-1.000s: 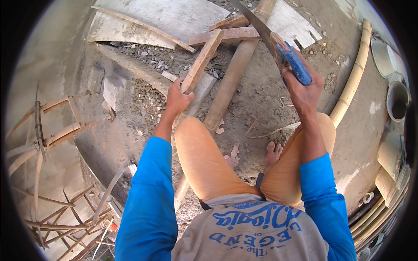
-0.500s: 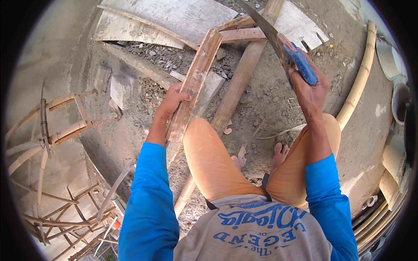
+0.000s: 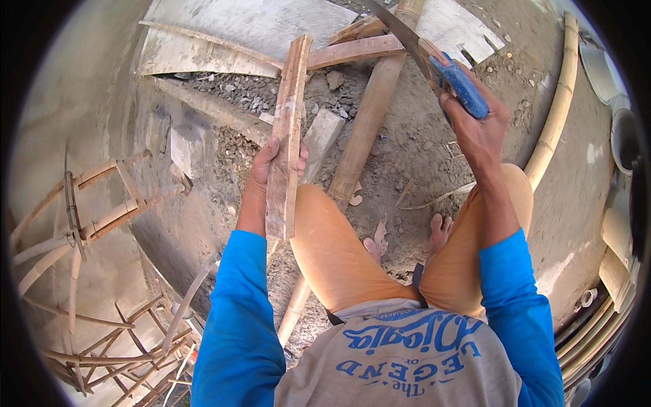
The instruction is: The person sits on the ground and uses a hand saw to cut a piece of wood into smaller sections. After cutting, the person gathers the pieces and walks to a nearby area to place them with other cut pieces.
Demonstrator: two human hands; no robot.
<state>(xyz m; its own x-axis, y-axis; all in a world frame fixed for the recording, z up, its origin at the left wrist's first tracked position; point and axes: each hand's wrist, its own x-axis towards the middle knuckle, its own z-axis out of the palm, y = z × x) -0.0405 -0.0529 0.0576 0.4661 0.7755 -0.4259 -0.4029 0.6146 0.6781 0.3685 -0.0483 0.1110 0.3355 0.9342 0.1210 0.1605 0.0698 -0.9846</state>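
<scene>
A short, weathered wooden board [image 3: 289, 102] stands nearly lengthwise over my left thigh, with my left hand [image 3: 274, 159] wrapped around its lower half. My right hand [image 3: 480, 119] grips the blue handle of a handsaw [image 3: 407, 44], whose long dark blade points up and left, over the bamboo pole [image 3: 366, 124] that runs between my legs. Beyond the board lie crossed wooden pieces [image 3: 352, 51] on that pole.
Pale panels [image 3: 203, 51] lie on rubble at the top, beside a concrete piece [image 3: 183, 149]. Split-bamboo frames [image 3: 108, 220] fill the left. A long curved bamboo pole [image 3: 556, 112] runs along the right, beside buckets [image 3: 622, 139] and stacked poles [image 3: 583, 336].
My left hand has turned the board more upright and showing another face. It has swung left. The saw in my right hand has barely moved.
</scene>
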